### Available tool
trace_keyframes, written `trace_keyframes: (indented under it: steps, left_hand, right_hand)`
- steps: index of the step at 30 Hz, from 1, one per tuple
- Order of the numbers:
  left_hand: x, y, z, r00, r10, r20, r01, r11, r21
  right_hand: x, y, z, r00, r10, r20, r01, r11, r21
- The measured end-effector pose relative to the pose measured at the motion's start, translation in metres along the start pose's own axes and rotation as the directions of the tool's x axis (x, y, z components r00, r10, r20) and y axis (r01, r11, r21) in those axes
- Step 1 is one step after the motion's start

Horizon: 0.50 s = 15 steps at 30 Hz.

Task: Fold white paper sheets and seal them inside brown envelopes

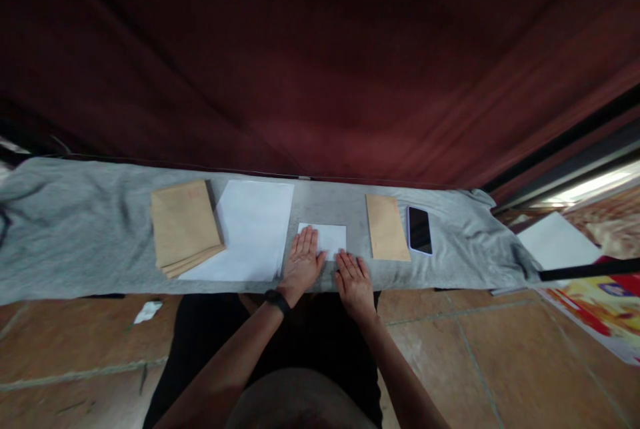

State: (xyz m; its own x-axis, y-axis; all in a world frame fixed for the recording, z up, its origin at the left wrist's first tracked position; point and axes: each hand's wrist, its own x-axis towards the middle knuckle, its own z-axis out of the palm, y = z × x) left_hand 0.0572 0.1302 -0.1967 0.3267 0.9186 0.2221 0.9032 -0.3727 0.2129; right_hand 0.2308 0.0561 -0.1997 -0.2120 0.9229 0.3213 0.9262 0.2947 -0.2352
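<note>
A small folded sheet of white paper (333, 237) lies on the grey cloth in front of me. My left hand (303, 259) rests flat on its left part, fingers stretched out, a dark band on the wrist. At the paper's lower right corner is my right hand (355, 282), palm down with fingers extended, the tips touching or very near the edge. Left of my hands lie large white sheets (255, 229), with a stack of brown envelopes (185, 222) overlapping their left side. To the right sits a single brown envelope (387, 227).
A smartphone (419, 230) lies right of the single envelope. Grey cloth (90, 229) covers the long narrow table, with a dark red curtain (320, 82) hanging behind. A white scrap (148, 311) lies on the tiled floor; a colourful printed sheet (600, 309) is at far right.
</note>
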Motion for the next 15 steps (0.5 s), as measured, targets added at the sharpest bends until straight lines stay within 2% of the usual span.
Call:
trace_keyframes:
  steps: [5, 9, 15]
  left_hand:
    - [-0.011, -0.001, -0.003, 0.999, -0.021, -0.041, 0.021, 1.000, 0.005]
    - [-0.018, -0.002, -0.011, 0.999, 0.014, -0.029, -0.014, 1.000, 0.003]
    - [-0.021, -0.002, -0.015, 1.000, 0.021, 0.003, -0.021, 1.000, -0.001]
  right_hand:
    - [-0.004, -0.003, 0.004, 0.997, 0.065, -0.047, -0.065, 0.998, -0.015]
    - [-0.003, -0.006, 0.004, 0.994, 0.094, -0.059, -0.095, 0.995, -0.009]
    - [0.022, -0.009, 0.001, 0.994, 0.105, -0.042, -0.105, 0.994, 0.012]
